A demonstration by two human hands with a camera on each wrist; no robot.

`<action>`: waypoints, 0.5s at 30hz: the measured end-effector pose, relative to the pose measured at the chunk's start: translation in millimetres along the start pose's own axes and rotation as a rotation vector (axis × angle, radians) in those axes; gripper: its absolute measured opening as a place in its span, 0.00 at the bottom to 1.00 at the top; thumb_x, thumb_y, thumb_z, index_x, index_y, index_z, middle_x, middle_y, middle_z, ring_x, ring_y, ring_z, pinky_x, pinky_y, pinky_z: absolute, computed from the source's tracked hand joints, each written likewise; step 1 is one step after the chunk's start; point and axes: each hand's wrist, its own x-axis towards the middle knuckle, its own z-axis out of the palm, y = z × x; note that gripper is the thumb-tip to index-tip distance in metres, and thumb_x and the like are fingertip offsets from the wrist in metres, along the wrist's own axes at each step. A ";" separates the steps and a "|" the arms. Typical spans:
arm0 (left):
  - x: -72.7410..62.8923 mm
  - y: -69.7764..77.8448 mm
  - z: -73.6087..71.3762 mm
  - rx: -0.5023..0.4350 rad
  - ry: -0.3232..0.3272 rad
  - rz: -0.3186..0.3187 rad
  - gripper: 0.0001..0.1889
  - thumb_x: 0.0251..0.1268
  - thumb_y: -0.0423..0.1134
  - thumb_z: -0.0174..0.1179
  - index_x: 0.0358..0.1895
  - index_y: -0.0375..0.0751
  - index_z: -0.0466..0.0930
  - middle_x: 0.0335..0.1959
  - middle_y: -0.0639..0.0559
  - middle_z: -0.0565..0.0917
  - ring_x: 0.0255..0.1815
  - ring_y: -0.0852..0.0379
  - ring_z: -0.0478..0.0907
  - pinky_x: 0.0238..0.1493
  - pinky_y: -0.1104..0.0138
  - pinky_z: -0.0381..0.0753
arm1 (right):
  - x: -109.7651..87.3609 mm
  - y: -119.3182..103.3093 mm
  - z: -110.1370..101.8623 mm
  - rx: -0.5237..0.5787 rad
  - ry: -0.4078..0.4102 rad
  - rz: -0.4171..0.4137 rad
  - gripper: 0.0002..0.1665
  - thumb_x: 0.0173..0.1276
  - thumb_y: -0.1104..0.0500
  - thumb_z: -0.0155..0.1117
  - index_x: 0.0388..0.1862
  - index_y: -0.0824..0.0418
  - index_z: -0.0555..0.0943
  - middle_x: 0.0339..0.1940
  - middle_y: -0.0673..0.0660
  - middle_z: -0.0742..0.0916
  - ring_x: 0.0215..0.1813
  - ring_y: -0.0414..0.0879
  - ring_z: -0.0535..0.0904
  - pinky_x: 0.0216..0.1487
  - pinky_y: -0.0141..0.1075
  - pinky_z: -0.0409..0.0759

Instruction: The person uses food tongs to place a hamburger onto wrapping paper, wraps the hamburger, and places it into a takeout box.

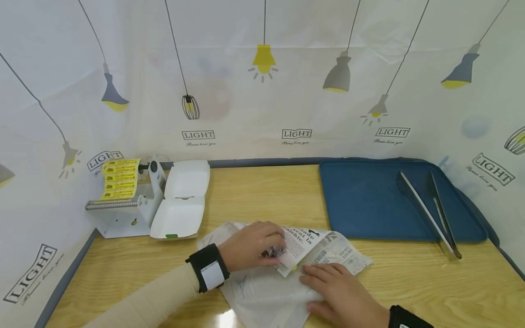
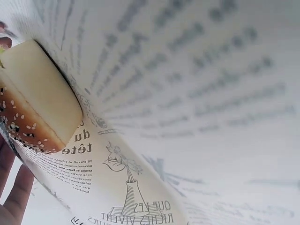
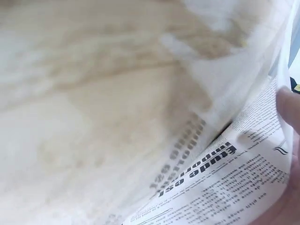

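A sheet of newsprint-patterned wrapping paper [image 1: 266, 291] lies on the table, partly folded over. In the left wrist view a sesame-seed bun [image 2: 44, 93] sits inside the paper, its pale cut face showing. My left hand [image 1: 252, 246] grips the folded paper at its left side, fingers and thumb curled. On the right, my right hand [image 1: 344, 294] holds the paper near its lower right part. The right wrist view has a fingertip over the paper's edge [image 3: 253, 178]. From above, the folded paper hides most of the bun.
A blue tray [image 1: 365, 200] stands at the back right, with metal tongs [image 1: 426, 209] across its front edge. At the back left are an open white takeaway box [image 1: 180, 212] and a label dispenser [image 1: 127, 218] with yellow labels [image 1: 120, 180]. A lamp-printed sheet [image 1: 246, 105] forms the backdrop.
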 end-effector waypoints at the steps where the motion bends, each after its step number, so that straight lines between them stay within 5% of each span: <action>1: 0.7 0.6 0.3 -0.007 0.005 0.012 0.15 0.65 0.49 0.70 0.49 0.47 0.83 0.55 0.53 0.81 0.58 0.58 0.78 0.65 0.66 0.74 | 0.0 -1.1 -1.7 -0.015 0.025 -0.004 0.30 0.76 0.35 0.55 0.65 0.51 0.81 0.65 0.50 0.81 0.64 0.48 0.76 0.61 0.53 0.75; 9: 5.3 7.4 0.4 -0.004 -0.007 0.029 0.08 0.66 0.46 0.69 0.42 0.50 0.83 0.52 0.54 0.81 0.54 0.59 0.78 0.59 0.69 0.76 | -2.5 1.1 -2.2 -0.211 0.240 -0.132 0.22 0.71 0.36 0.63 0.48 0.50 0.87 0.43 0.45 0.80 0.41 0.38 0.73 0.41 0.36 0.73; 15: 6.0 9.4 1.9 0.019 -0.015 0.022 0.08 0.68 0.47 0.68 0.41 0.50 0.82 0.52 0.54 0.80 0.54 0.58 0.77 0.58 0.68 0.77 | -5.0 -3.7 -5.0 -0.411 0.243 -0.120 0.23 0.66 0.34 0.66 0.40 0.51 0.87 0.34 0.46 0.80 0.31 0.40 0.71 0.36 0.37 0.71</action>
